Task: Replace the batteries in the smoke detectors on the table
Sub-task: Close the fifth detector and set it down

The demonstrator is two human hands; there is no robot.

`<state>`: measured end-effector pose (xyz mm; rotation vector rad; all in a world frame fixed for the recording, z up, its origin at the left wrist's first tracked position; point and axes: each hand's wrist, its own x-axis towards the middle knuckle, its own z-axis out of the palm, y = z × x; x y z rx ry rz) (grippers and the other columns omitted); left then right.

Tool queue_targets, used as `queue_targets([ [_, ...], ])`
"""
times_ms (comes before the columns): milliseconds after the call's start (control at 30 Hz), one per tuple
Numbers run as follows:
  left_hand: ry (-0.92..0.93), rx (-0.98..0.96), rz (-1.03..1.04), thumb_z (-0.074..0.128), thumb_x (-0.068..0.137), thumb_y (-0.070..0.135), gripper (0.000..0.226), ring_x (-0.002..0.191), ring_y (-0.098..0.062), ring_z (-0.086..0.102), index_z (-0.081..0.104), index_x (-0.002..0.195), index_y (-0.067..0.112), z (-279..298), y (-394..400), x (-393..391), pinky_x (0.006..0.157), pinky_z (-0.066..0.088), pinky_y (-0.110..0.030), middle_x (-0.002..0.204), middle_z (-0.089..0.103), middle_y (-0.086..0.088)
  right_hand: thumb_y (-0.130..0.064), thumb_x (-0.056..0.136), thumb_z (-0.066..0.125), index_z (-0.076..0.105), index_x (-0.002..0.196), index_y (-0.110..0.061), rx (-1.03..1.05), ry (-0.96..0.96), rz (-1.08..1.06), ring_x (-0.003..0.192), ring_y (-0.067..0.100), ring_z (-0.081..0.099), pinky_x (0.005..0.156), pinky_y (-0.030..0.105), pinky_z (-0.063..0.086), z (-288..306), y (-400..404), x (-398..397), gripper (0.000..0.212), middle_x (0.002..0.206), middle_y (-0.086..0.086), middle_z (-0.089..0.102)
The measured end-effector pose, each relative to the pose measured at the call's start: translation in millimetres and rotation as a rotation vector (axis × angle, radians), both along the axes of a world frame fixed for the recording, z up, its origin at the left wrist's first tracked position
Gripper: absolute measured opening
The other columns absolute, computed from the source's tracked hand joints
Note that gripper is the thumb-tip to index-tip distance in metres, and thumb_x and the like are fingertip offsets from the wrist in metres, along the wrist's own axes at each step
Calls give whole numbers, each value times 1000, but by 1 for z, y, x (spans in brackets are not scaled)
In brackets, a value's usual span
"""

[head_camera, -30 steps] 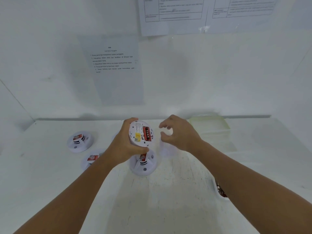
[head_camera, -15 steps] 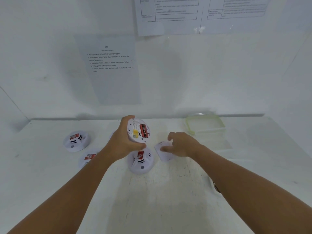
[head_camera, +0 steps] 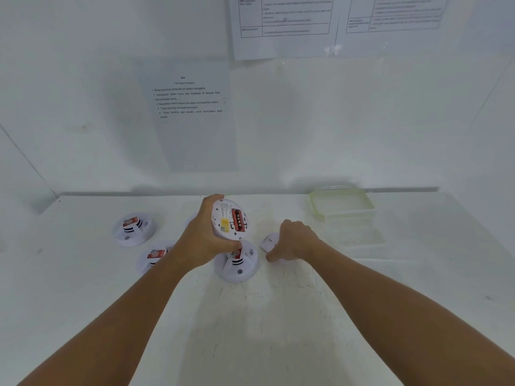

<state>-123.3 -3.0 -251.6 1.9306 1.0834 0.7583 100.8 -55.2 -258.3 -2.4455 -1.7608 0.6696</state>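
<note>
Test or training booth: bare white table (head_camera: 278,330), white walls, taped instruction sheets (head_camera: 192,107).

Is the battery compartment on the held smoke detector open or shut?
Open: the round white smoke detector in the left hand shows its back, with red batteries exposed and no cover.

My left hand (head_camera: 204,240) grips a smoke detector (head_camera: 230,220) tilted up, its open back showing red batteries (head_camera: 238,220). My right hand (head_camera: 292,242) rests on the table (head_camera: 264,330), fingers curled over a small white cover (head_camera: 269,242). Three more detectors (head_camera: 237,263) lie nearby.
</note>
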Motion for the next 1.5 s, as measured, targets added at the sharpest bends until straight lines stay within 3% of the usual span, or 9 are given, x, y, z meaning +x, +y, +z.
queue_targets([
  [133,1,-9,0,97,63,14,105,118,-16,61,34,144,38,-2,-1,-4,94,59,-35,128,58,12,-42,70,86,38,133,-10,141,123,-76,116,29,50,83,37,49,7,-2,12,86,126,11,46],
  [300,0,-45,-33,97,62,17,107,119,-14,61,33,145,37,-1,-4,0,91,59,-30,130,57,9,-21,82,83,46,124,-20,453,623,-5,87,17,64,73,34,58,37,-4,6,56,106,4,64],
  [433,-32,-77,-66,97,60,19,104,117,-14,64,36,143,35,2,-5,7,92,61,-41,127,61,8,-21,96,67,62,105,-22,682,486,195,84,10,63,72,22,50,46,-6,-10,11,94,-8,68],
  [600,-77,-101,-96,97,60,12,96,114,-13,65,44,137,29,5,-8,10,91,61,-37,123,65,5,-23,97,66,73,99,-23,837,369,266,81,7,66,74,28,53,40,-6,-21,7,89,-12,74],
  [733,-156,-145,-64,95,62,-3,93,111,-16,67,46,137,25,5,-8,6,86,61,-32,123,64,0,-23,99,66,76,121,-24,766,337,370,102,11,69,91,28,54,30,-7,-24,25,116,-6,76],
  [900,-165,-163,-36,97,60,-1,98,113,-17,65,47,137,32,8,-6,-3,89,61,-36,124,64,4,-46,101,60,69,132,-34,577,282,550,133,6,54,112,28,42,30,-5,-19,35,148,-11,57],
  [1100,-101,-149,-98,98,58,2,100,117,-18,65,46,137,35,13,-8,-8,98,58,-46,126,65,6,-41,89,76,74,122,-34,576,342,521,125,3,56,110,32,43,42,-2,-20,34,139,-16,62],
  [1267,-57,-126,-140,95,61,-1,99,121,-14,63,44,140,33,17,-12,-8,100,57,-47,130,63,7,-46,83,81,60,139,-34,541,326,506,119,4,56,104,30,45,50,-5,-21,61,130,-16,62],
  [1500,-32,-78,-130,98,57,11,101,121,-19,63,45,139,37,17,-13,-7,98,57,-50,129,64,8,-43,79,84,64,136,-32,547,313,512,114,7,56,102,35,47,53,-4,-22,61,123,-14,60],
])
